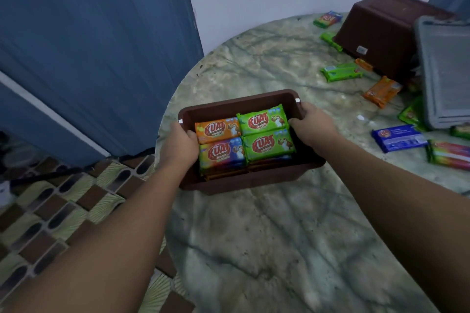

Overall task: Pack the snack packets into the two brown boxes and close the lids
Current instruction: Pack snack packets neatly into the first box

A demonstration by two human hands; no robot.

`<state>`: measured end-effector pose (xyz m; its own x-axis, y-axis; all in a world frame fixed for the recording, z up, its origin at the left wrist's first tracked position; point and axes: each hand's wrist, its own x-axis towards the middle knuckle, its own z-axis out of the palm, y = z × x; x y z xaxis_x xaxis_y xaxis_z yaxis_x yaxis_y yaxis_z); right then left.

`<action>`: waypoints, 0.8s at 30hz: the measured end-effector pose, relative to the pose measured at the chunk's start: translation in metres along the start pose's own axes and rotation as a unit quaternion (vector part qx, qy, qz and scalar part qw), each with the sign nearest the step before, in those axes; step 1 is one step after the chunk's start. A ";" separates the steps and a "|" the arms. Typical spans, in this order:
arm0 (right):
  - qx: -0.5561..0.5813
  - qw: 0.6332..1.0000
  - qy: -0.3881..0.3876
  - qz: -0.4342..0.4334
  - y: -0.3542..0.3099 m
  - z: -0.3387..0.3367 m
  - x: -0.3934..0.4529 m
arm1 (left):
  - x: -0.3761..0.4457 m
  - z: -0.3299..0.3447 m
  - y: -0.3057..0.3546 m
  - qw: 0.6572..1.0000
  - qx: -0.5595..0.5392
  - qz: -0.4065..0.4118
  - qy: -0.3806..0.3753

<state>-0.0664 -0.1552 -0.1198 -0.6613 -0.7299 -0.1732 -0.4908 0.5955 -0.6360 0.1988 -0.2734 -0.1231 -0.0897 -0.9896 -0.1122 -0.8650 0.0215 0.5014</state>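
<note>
Snack packets fill the near brown box, which sits at the near-left edge of the round table; the top layer shows four, one orange, one blue-and-rainbow, two green, flat, glossy and rectangular, with more edges showing stacked below. Left hand grips the left rim, fingers curled over it with the thumb inside by the orange packet; right hand grips the right rim, fingers wrapped on the outer edge and the thumb over the lip. This box looks roughly full but has no lid on yet. Second brown box lies upside down at the far right, base up with a small label on its side, nothing packed in it that I can see. Grey lid leans just beside it, ribbed hard plastic with a raised rim; a second lid is not clearly visible. Loose packets are scattered at the right: a green one, an orange one, a blue one, a rainbow one, and more near the overturned box. My judgement: about half done, with the second box to flip and fill and both lids to close. Boxes are rigid moulded plastic with rounded corners; the tabletop is marbled green-grey stone, smooth. Blue curtain hangs at the left above a patterned tile floor.
</note>
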 end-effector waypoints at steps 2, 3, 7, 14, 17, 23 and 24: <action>0.004 1.000 -0.005 -0.004 0.005 -0.004 -0.008 | -0.012 0.000 0.000 1.000 -0.001 -0.001 0.008; 0.008 1.000 -0.004 -0.003 0.008 -0.006 -0.011 | -0.016 0.000 0.001 1.000 0.002 0.003 0.012; 0.007 1.000 0.002 -0.003 0.018 -0.008 -0.020 | -0.030 0.002 0.002 0.999 0.014 0.020 0.021; 0.037 0.999 0.001 0.009 0.038 -0.021 -0.044 | -0.064 0.008 0.001 1.000 0.008 0.005 0.004; 0.059 0.998 -0.006 0.017 0.052 -0.028 -0.053 | -0.080 0.015 0.003 1.000 -0.014 0.007 0.005; 0.092 0.995 -0.034 0.023 0.084 -0.051 -0.071 | -0.123 0.027 0.019 1.000 0.003 -0.018 0.014; 0.100 0.994 -0.040 0.020 0.090 -0.055 -0.072 | -0.131 0.031 0.021 1.000 0.005 -0.022 0.017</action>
<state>-0.0943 -0.0302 -0.1230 -0.6274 -0.7356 -0.2555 -0.3372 0.5523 -0.7624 0.1774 -0.1390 -0.1244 -0.0349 -0.9940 -0.1038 -0.8726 -0.0203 0.4880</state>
